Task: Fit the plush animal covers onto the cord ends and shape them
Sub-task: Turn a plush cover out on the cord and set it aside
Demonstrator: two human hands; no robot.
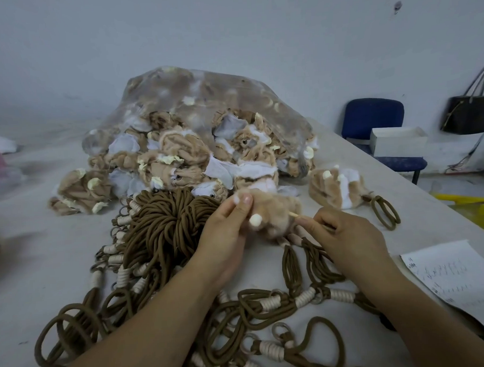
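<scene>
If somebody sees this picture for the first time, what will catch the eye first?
First, the big clear bag spilling tan plush covers, in the centre. Before it, the left hand grips one plush cover and the right hand pinches a thin stick against it, over tangled brown cords.

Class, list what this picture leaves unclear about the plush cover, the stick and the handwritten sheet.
Head view, plush cover: motion blur hides its animal shape.
Head view, stick: tip buried in plush, rear hidden by the right hand.
Head view, handwritten sheet: writing too small to read.
</scene>
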